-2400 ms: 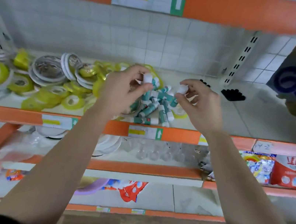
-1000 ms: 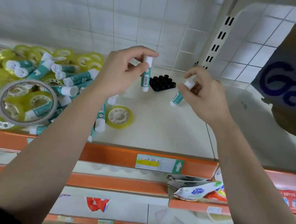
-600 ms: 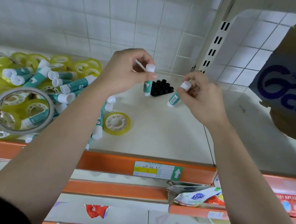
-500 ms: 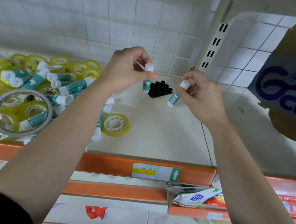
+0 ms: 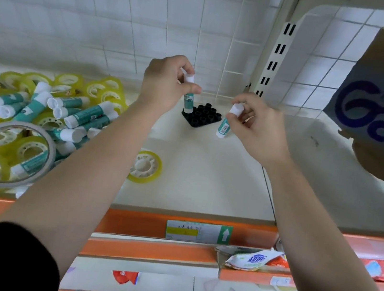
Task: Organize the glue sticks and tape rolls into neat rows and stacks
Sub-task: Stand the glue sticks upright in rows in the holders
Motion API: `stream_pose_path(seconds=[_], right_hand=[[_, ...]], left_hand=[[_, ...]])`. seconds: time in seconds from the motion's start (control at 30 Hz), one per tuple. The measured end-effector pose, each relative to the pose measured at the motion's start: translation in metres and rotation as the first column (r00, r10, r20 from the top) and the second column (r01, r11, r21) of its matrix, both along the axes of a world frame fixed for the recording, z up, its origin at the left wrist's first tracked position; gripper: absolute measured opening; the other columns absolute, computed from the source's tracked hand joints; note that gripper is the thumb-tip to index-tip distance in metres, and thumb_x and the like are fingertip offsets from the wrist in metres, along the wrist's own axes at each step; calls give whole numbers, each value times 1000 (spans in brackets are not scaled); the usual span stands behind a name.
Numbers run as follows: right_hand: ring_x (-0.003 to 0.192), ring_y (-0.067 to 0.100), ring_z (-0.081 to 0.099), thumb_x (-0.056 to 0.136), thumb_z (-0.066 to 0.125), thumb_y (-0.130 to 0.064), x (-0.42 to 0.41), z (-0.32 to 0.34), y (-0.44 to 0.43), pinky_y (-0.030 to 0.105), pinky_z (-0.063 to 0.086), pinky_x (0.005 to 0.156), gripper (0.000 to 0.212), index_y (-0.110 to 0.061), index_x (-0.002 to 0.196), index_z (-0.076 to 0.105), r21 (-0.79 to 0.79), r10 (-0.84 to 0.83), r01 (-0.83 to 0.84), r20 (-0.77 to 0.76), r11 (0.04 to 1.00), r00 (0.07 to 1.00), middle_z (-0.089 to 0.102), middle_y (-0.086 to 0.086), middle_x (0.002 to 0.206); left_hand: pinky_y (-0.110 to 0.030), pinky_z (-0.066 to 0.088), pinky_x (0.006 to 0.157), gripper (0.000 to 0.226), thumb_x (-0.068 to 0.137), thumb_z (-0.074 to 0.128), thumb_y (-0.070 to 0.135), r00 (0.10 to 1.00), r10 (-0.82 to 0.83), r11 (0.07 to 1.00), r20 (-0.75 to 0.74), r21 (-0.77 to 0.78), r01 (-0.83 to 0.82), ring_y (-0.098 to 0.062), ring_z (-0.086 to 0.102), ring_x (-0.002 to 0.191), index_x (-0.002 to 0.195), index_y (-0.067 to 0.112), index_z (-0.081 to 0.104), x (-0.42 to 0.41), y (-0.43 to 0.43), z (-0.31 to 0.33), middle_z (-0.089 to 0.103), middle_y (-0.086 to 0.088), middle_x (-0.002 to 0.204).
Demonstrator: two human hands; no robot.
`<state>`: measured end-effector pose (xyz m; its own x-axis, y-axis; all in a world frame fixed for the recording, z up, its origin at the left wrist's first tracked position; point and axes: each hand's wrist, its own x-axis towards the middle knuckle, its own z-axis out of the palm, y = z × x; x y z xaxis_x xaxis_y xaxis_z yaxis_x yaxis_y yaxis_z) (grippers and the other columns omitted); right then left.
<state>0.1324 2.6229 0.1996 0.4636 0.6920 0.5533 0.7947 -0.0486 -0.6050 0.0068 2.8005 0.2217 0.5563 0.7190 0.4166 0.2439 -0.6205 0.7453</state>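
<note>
Left hand [image 5: 163, 83]: pinches upright glue stick [image 5: 189, 97] by cap, at left corner of holder [image 5: 204, 116]. Right hand [image 5: 258, 124]: pinches second stick [image 5: 224, 126], tilted, just beside holder. Tape-and-stick pile [image 5: 39, 121]: left of hands.

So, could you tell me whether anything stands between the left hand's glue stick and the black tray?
Nothing visible does: the glue stick in the left hand is right at the back-left corner of the black tray, whose visible sockets look empty.

Left hand [image 5: 163, 83] and right hand [image 5: 258, 127], raised forward, each pinching.
</note>
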Motion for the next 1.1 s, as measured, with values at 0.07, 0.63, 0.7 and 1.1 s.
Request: stream_pose_path(seconds=[0.07,0.63,0.7,1.1], right_hand=[[68,6,58,84,70,-14,1,-2,2,32,54,71,19,-17,102,66,-8,0,0,1,1000,1000,57,-19,72],[68,5,58,84,71,-16,3,-4,-1,35,54,75,20,-16,104,67,-38,-11,10,-23,999,1000,57,-20,73],[68,4,58,84,71,-15,2,-3,-1,34,54,75,20,-15,103,67,-37,-6,5,-26,999,1000,57,-20,72],[65,3,56,83,70,-13,2,-4,-1,30,53,72,20,-17,103,67,-33,4,-6,-40,999,999,57,-18,72]], left_hand=[[-35,52,73,35,66,87,30,999,19,999,-30,29,-18,-23,62,73,90,15,68,6,1,-3,66,-2,76],[-43,55,84,14,84,73,22,988,-52,997,-144,50,60,-29,67,83,98,20,70,7,20,-8,70,-8,91],[-45,56,81,15,83,74,22,988,-55,996,-142,55,63,-30,67,81,96,18,70,8,20,-8,70,-9,88],[-43,58,72,21,77,82,22,982,-82,995,-168,41,91,-29,68,69,91,13,68,13,19,-4,69,-10,81]])
